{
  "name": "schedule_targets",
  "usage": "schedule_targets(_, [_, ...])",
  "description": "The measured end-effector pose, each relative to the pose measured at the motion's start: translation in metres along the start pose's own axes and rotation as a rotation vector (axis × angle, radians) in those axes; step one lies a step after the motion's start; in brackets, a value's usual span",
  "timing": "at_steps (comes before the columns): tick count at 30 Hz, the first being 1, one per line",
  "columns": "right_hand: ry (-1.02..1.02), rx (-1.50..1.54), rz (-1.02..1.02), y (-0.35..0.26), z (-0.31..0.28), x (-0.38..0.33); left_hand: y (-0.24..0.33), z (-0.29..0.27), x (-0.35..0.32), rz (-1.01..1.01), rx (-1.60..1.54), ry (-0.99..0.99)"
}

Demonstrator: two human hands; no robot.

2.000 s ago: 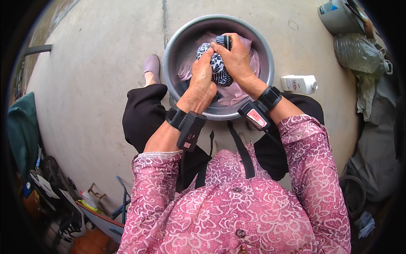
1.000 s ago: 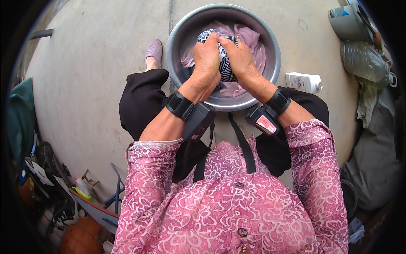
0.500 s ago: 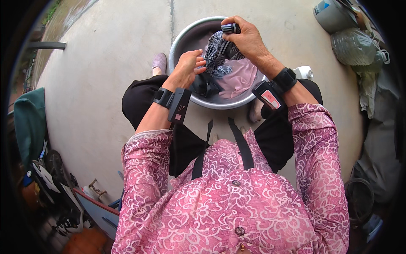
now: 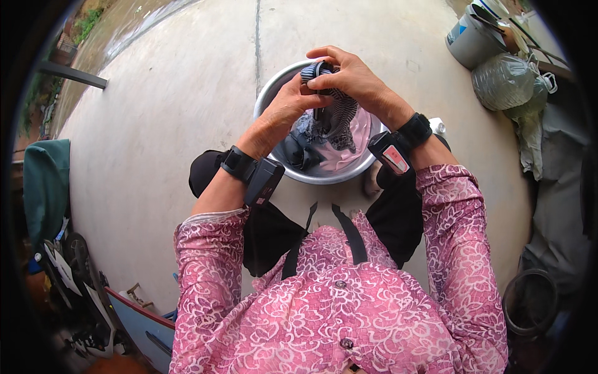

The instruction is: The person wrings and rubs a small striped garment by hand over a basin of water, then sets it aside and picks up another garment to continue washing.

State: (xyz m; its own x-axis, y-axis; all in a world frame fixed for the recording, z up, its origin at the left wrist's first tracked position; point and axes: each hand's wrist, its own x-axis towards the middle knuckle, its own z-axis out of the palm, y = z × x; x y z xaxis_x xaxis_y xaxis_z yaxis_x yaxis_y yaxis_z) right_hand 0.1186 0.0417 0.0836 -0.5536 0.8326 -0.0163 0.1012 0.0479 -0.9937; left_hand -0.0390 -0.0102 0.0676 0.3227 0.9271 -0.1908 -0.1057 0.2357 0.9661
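Observation:
A black-and-white patterned garment [image 4: 341,121] hangs in folds over a round metal basin [image 4: 266,100]. My right hand [image 4: 358,80] is closed on its bunched striped upper end. Just to the left, my left hand [image 4: 288,111] pinches the same end, thumb and fingers meeting the cloth; part of the grip is hidden. Inside the basin lie a pink cloth [image 4: 336,159] and, at the near left, a dark cloth [image 4: 302,154]. The garment's lower folds hang over the pink cloth.
The basin stands on a concrete floor [image 4: 156,106] between my knees. A grey bucket [image 4: 470,40] and a large clear plastic bottle [image 4: 506,80] stand at the far right. Beside the basin's right rim is a small white object [image 4: 438,126]. Assorted items crowd the lower left.
My left hand has moved from open beside the garment to gripping its striped end. The garment has been lifted and now hangs down more. The view has shifted, so the basin sits lower.

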Motion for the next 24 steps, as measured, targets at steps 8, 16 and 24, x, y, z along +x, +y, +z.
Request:
schedule_targets(8, [-0.012,0.098,0.109,0.026,-0.02,0.011,0.0,-0.024,0.002,-0.11,-0.246,0.128])
schedule_targets(16, [-0.082,-0.001,0.323,0.036,-0.013,0.002,-0.003,-0.036,0.001,-0.181,-0.253,0.247])
schedule_targets(24, [0.018,-0.212,0.159,0.027,-0.017,0.003,-0.011,-0.037,0.001,-0.278,-0.049,0.371])
